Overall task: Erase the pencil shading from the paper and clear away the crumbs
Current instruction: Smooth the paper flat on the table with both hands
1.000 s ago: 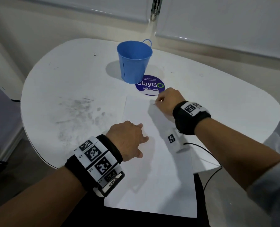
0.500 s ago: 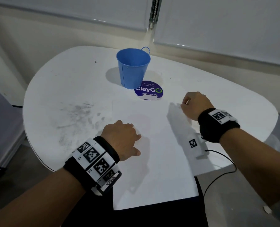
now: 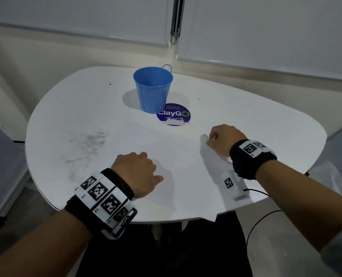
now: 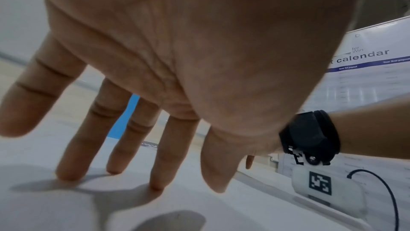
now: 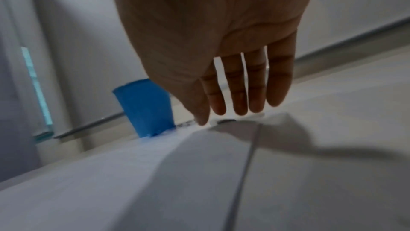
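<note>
Paper (image 3: 188, 176) lies flat, long axis running from you toward the bucket (image 3: 153, 89). Your left hand (image 3: 138, 172) presses it, fingers straight; right hand (image 3: 222, 141) pinches its far corner.

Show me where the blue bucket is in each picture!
Head: blue bucket stands upright at the table's far middle, beside the round purple sticker.
Left wrist: only a blue sliver between the fingers.
Right wrist: left of centre, blurred.
Shared landmark: the white paper.

Round purple sticker (image 3: 173, 114) on the table reads "ClayGo"; a poster (image 4: 363, 70) reads "calendar"
</note>
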{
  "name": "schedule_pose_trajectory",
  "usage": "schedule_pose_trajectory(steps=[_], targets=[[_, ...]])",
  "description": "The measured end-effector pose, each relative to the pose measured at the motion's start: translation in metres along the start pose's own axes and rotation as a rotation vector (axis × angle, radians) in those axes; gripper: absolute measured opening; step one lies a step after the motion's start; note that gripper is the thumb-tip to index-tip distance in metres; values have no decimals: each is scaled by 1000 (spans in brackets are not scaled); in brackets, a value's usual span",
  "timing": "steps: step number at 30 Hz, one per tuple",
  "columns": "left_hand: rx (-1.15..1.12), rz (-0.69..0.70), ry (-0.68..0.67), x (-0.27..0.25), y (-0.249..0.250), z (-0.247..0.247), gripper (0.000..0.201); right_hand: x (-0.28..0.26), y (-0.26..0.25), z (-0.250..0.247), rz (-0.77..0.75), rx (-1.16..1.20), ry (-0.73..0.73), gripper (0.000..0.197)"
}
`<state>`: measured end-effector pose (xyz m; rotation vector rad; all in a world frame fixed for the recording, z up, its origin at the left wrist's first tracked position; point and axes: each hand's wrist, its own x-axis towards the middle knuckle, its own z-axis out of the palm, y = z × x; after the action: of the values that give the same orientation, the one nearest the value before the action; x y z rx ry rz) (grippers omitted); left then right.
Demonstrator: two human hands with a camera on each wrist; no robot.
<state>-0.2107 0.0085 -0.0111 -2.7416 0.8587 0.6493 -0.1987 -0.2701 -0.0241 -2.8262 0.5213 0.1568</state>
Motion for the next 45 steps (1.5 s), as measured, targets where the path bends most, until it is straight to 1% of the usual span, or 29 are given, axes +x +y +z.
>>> schedule_pose_trajectory(steps=[3, 4, 5, 7, 9, 12, 13, 15, 17, 19, 20, 22, 23, 25, 27, 28, 31, 32, 33, 34, 36, 37, 38, 39, 40, 42, 43, 44, 45], targets=[[39, -18, -6, -1, 1, 0, 57, -18, -12, -3, -90, 43, 53, 25], [35, -21, -8, -1, 1, 1, 57, -27, -19, -2, -127, 55, 49, 29], [29, -22, -8, -1, 2, 1, 57, -36, -26, 2, -159, 68, 20, 34], [12, -11, -8, -1, 1, 0, 56, -52, -38, 13, -195, 91, -110, 46], [-71, 22, 10, -3, -7, -7, 53, -61, -44, 25, -205, 56, -216, 51], [-311, -3, 95, -4, -44, -14, 48, -66, -40, 34, -212, 5, -200, 47], [-384, -36, 133, -3, -63, -12, 48, -67, -37, 34, -217, -4, -195, 46], [-444, -124, 168, -3, -104, -1, 54, -71, -35, 35, -229, -32, -226, 48], [-469, -224, 146, -6, -137, 15, 67, -74, -38, 37, -249, -62, -261, 55], [-466, -279, 85, -11, -157, 30, 72, -76, -44, 37, -266, -20, -293, 60], [-459, -292, 50, -13, -163, 37, 73, -75, -46, 37, -263, 26, -300, 66], [-458, -299, -17, -16, -170, 47, 76, -66, -52, 34, -254, 80, -267, 85], [-470, -297, -37, -16, -172, 51, 77, -59, -56, 35, -234, 62, -258, 90], [-492, -293, -49, -17, -174, 55, 78, -48, -70, 39, -139, -23, -269, 85], [-491, -288, -39, -17, -175, 58, 77, -46, -95, 51, -74, -77, -307, 88], [-489, -286, -35, -17, -175, 60, 77, -50, -111, 58, -99, -97, -336, 92], [-497, -278, -27, -17, -176, 65, 76, -70, -156, 77, -319, -114, -470, 99], [-500, -279, -20, -16, -177, 66, 77, -70, -163, 75, -346, -96, -489, 100], [-500, -279, -14, -16, -177, 67, 78, -63, -163, 71, -318, -71, -456, 101], [-500, -278, -9, -16, -177, 67, 80, -52, -157, 66, -240, -50, -394, 101], [-517, -276, -2, -15, -177, 67, 83, -28, -136, 58, -21, -62, -254, 102], [-528, -277, 0, -15, -177, 67, 85, -21, -130, 58, 77, -81, -208, 104], [-537, -278, 0, -15, -177, 67, 85, -19, -131, 61, 131, -91, -200, 105], [-540, -279, -3, -15, -178, 66, 86, -21, -142, 66, 116, -87, -220, 107], [-541, -280, -5, -16, -178, 66, 86, -26, -160, 72, 26, -73, -264, 109], [-542, -279, -2, -15, -178, 67, 87, -52, -205, 81, -234, -53, -408, 109], [-540, -277, 4, -15, -179, 67, 88, -62, -224, 84, -334, -44, -492, 106], [-537, -275, 12, -15, -179, 67, 89, -68, -234, 83, -386, -16, -557, 104], [-534, -273, 18, -14, -180, 68, 90, -69, -236, 78, -375, 23, -584, 105]])
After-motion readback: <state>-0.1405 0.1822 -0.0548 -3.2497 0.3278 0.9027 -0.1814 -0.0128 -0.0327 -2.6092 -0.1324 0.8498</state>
